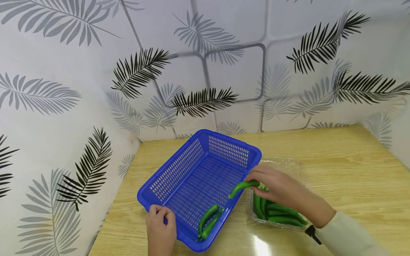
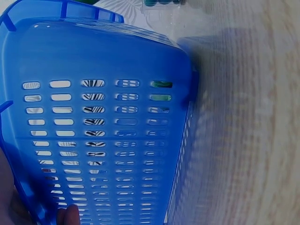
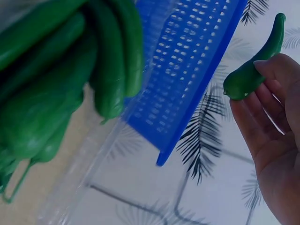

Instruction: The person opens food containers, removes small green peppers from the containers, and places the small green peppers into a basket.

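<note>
A blue plastic basket (image 1: 205, 177) with slotted walls tilts over the table. My left hand (image 1: 161, 227) grips its near left rim, a fingertip (image 2: 70, 215) showing at the slots in the left wrist view. My right hand (image 1: 272, 183) pinches a green chili pepper (image 1: 241, 187) between thumb and fingers, above the basket's right rim; the right wrist view shows this pepper (image 3: 253, 70) whole. Two chili peppers (image 1: 208, 218) lie in the basket's near corner. Beneath my right wrist, a clear plastic tray (image 1: 253, 217) holds several more chili peppers (image 1: 282, 214), partly hidden by the hand.
The light wooden table (image 1: 346, 170) extends to the right. Behind and to the left hangs a white backdrop (image 1: 224, 21) with leaf prints, meeting the table's back edge. Clear plastic film (image 1: 285, 165) spreads from the tray's far side.
</note>
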`<state>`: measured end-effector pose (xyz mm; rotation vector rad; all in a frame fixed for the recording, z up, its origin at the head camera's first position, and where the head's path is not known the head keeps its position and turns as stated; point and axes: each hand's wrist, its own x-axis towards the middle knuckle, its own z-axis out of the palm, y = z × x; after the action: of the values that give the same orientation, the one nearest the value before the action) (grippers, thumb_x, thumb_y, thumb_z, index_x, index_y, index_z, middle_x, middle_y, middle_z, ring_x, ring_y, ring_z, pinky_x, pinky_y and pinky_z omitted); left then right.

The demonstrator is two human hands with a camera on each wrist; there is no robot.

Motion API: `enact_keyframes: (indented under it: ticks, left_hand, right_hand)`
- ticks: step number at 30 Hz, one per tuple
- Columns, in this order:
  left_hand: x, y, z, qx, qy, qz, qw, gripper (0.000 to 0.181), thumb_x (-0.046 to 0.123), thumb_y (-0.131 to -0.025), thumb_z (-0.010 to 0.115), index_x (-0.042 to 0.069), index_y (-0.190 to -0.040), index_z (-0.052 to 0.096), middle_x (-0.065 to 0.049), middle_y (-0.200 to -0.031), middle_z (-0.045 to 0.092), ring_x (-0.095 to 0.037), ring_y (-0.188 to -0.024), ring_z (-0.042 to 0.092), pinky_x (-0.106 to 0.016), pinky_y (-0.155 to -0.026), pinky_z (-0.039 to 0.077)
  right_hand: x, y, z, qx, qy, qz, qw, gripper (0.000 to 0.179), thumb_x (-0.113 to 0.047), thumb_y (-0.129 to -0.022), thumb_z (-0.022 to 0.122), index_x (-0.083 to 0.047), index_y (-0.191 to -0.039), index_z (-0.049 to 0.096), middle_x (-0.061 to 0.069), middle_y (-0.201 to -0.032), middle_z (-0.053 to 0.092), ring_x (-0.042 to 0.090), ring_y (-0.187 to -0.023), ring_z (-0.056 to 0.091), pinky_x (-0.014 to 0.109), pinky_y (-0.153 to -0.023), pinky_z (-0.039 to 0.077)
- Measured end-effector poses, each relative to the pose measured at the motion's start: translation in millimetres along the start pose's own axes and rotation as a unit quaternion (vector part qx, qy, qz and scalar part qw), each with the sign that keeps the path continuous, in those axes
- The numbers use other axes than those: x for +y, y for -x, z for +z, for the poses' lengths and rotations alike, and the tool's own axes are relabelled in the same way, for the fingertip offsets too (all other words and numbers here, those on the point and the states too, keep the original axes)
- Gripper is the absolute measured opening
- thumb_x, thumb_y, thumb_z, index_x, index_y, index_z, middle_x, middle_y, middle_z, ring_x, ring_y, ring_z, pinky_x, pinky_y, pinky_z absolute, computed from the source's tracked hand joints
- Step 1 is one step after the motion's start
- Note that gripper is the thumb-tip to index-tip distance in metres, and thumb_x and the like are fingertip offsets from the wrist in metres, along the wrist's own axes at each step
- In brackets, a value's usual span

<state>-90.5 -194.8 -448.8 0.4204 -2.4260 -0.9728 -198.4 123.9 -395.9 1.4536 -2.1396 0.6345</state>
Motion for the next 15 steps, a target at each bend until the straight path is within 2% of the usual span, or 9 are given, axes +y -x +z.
enact_keyframes:
  ticks: [6, 12, 15]
  left_hand:
    - [-1.7, 0.5, 1.0, 0.009, 0.005, 0.011, 0.9999, 0.023, 0.004, -0.082, 0.051, 0.01, -0.061, 0.058, 0.0, -0.081, 0.042, -0.018, -0.076, 0.038, -0.034, -0.067, 0.033]
    - [-2.2, 0.4, 1.3, 0.017, 0.005, 0.019, 0.9997, 0.025, 0.003, -0.082, 0.051, 0.012, -0.06, 0.056, -0.001, -0.08, 0.042, -0.018, -0.074, 0.038, -0.034, -0.067, 0.032]
    - [-2.0, 0.3, 1.1, 0.01, 0.004, 0.01, 0.9999, 0.024, 0.004, -0.083, 0.051, 0.011, -0.061, 0.057, -0.001, -0.08, 0.042, -0.019, -0.075, 0.038, -0.034, -0.068, 0.032]
  right_hand:
    - [-9, -20.8, 9, -0.017, -0.012, -0.029, 0.9994, 0.032, -0.002, -0.071, 0.074, -0.008, -0.101, 0.063, -0.001, -0.097, 0.057, 0.009, -0.086, 0.054, 0.017, -0.074, 0.046]
    - [-19, -30.8, 18, -0.048, -0.016, -0.035, 0.9981, 0.029, -0.004, -0.074, 0.074, -0.009, -0.1, 0.064, -0.001, -0.097, 0.057, 0.009, -0.088, 0.054, 0.017, -0.076, 0.045]
    - [-24, -36.5, 22, -0.073, -0.017, -0.028, 0.9968, 0.025, -0.005, -0.077, 0.072, -0.009, -0.101, 0.064, -0.001, -0.098, 0.057, 0.011, -0.09, 0.054, 0.019, -0.078, 0.046]
